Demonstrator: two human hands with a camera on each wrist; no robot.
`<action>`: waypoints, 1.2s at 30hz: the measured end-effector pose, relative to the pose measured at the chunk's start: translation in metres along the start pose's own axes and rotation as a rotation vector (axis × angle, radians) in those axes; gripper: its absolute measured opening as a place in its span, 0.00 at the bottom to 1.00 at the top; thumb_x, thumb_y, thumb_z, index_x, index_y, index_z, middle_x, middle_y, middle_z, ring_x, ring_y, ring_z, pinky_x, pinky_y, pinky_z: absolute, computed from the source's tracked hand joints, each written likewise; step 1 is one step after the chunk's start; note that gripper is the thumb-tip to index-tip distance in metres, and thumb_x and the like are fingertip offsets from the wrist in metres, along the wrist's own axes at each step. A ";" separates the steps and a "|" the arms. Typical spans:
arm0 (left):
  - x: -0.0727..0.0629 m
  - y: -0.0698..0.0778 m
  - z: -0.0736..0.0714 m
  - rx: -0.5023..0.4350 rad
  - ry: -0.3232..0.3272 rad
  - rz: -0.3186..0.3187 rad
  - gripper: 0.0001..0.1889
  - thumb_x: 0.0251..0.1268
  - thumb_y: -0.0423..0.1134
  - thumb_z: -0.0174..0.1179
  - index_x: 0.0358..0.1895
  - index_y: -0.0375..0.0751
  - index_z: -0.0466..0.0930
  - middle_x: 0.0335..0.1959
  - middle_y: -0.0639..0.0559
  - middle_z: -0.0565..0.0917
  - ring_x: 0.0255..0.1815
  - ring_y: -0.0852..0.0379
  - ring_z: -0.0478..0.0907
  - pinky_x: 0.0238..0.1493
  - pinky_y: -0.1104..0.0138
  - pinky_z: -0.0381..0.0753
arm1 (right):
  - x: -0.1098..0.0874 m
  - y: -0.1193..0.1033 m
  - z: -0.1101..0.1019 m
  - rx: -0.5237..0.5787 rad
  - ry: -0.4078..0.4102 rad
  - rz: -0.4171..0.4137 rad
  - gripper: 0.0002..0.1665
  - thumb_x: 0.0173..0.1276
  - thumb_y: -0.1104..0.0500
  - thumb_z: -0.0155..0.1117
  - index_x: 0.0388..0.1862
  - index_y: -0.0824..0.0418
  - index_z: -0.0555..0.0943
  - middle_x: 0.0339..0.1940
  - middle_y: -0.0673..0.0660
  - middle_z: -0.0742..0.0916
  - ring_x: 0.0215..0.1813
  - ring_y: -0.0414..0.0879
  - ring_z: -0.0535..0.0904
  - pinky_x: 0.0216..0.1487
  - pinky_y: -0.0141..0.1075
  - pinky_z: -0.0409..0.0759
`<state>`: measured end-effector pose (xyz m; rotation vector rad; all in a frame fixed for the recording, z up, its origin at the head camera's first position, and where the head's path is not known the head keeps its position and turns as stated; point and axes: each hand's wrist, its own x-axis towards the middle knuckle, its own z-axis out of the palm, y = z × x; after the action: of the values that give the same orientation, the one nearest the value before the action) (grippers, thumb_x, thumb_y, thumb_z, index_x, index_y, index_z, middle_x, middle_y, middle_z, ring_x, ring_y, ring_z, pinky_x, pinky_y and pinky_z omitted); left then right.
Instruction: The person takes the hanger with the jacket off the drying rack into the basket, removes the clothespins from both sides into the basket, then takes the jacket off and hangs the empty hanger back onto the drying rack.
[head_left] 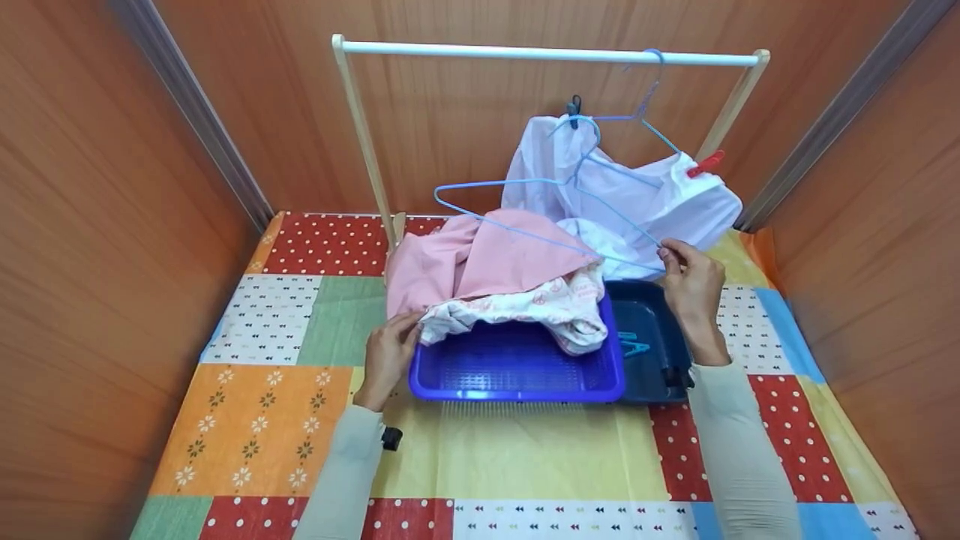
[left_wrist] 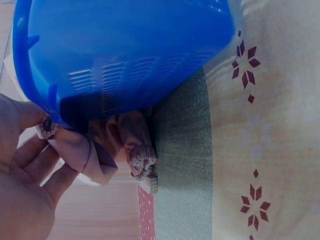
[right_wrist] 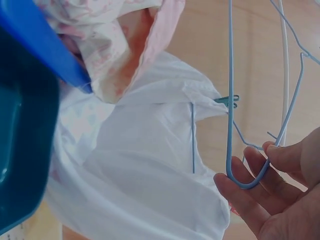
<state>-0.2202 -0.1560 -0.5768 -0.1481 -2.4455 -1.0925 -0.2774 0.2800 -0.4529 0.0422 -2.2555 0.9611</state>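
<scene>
My left hand pinches the left end of a pink garment by its white printed waistband. The garment lies over the back of a blue basket and spreads behind it; its exact kind cannot be told. In the left wrist view, the fingers spread behind a pink fold beside the basket's rim. My right hand holds a blue wire hanger by its right corner, thumb and fingers round the wire. The bare hanger slants above the pink garment, hook up.
A rack with a white rod stands behind. From it a second hanger carries a white garment, clipped by dark and red clothespins. A dark tray with teal clothespins adjoins the basket. Wooden panels enclose the sides.
</scene>
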 end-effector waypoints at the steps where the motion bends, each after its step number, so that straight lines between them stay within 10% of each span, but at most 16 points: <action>1: 0.000 0.000 0.000 -0.002 0.001 0.001 0.12 0.61 0.31 0.66 0.48 0.39 0.88 0.46 0.43 0.88 0.51 0.44 0.85 0.54 0.51 0.81 | 0.001 -0.001 0.001 -0.004 -0.002 0.001 0.09 0.68 0.64 0.65 0.42 0.67 0.87 0.37 0.64 0.91 0.42 0.58 0.88 0.41 0.26 0.78; 7: 0.000 -0.002 0.001 -0.004 0.002 0.005 0.12 0.62 0.31 0.66 0.48 0.39 0.88 0.45 0.44 0.89 0.50 0.44 0.85 0.53 0.53 0.81 | 0.011 -0.006 0.007 -0.004 -0.029 0.020 0.09 0.67 0.64 0.66 0.41 0.67 0.87 0.37 0.64 0.91 0.41 0.59 0.88 0.46 0.50 0.80; 36: 0.001 -0.001 0.001 0.005 -0.004 -0.002 0.12 0.62 0.31 0.65 0.48 0.40 0.88 0.46 0.43 0.88 0.51 0.44 0.85 0.55 0.52 0.81 | 0.035 -0.035 0.027 0.047 -0.045 0.076 0.11 0.69 0.63 0.64 0.44 0.67 0.87 0.38 0.64 0.90 0.42 0.56 0.88 0.49 0.47 0.80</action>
<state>-0.2216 -0.1559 -0.5777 -0.1468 -2.4522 -1.0876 -0.3101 0.2444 -0.4240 -0.0010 -2.2896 1.0626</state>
